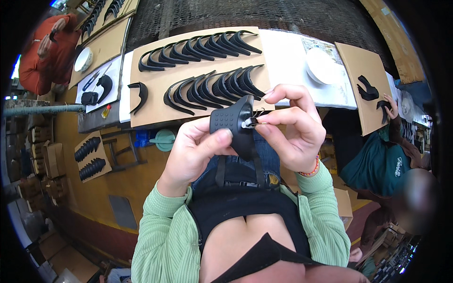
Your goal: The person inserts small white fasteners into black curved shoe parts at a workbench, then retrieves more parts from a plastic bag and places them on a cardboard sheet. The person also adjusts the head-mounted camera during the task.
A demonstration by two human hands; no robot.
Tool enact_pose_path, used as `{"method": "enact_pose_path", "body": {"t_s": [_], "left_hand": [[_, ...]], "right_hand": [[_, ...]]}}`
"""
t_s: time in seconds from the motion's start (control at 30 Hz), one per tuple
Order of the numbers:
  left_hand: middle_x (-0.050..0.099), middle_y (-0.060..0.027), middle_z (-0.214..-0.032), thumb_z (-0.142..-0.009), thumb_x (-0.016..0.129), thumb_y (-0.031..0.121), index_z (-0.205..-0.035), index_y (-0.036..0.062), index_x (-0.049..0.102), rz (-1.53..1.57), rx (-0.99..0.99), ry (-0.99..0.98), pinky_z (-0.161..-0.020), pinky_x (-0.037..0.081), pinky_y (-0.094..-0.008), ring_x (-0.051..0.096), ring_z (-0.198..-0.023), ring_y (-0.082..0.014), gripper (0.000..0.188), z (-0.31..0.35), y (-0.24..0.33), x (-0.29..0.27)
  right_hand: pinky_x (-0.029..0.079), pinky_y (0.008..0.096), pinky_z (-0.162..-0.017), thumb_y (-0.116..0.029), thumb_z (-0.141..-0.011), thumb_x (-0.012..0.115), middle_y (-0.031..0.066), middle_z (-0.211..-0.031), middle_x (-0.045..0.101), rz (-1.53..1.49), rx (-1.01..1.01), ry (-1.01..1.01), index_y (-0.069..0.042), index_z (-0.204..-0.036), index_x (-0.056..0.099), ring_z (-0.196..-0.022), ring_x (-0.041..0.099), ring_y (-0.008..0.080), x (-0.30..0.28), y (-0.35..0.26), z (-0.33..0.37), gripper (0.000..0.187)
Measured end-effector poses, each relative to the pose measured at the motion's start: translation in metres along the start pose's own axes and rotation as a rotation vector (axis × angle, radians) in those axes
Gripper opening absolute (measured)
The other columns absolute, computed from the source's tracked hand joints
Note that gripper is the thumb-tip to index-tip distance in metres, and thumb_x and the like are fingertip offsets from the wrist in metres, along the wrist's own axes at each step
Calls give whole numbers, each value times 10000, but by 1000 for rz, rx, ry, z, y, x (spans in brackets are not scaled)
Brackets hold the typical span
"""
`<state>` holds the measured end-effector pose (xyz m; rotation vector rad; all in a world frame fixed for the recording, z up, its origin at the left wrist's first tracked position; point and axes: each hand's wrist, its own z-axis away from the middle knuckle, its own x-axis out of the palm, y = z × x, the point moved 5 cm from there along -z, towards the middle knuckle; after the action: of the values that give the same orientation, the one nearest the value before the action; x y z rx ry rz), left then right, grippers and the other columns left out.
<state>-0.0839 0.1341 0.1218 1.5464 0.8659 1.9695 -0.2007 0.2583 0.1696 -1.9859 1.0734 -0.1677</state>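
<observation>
Head view: I see the left hand [196,146] clamped on 1 curved black molded part [233,122] above the lap [275,160]. From my end, I judge it light and stiffly rubbery, its studded side grippiest. The right hand [296,137] pinches 1 small black clip [253,121], probably springy.

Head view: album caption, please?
Left hand holds a curved black bump-textured piece; right hand pinches a small black clip at its edge.
</observation>
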Motion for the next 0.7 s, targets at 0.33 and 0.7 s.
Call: {"method": "enact_pose_path", "body": {"t_s": [0.33,0.7], "left_hand": [[611,-54,-979,-884,588,9,-1129,-23,558,-278,96,7,-683,511,-217,576,-843,-87,249,10,-1,5],[613,-87,-924,-961,480,108,-1161,-45,499,-361,47,-5,-608,550,-233,637,-725,-112,253,14,4,12]], "right_hand": [[465,280,-693,-5,-693,736,103,-911,609,12,2,11,-38,-829,681,-794,581,182,7,7,0,151],[448,369,-819,37,-701,719,106,-902,579,25,2,-115,-9,-837,653,-904,552,238,9,4,-2,158]]}}
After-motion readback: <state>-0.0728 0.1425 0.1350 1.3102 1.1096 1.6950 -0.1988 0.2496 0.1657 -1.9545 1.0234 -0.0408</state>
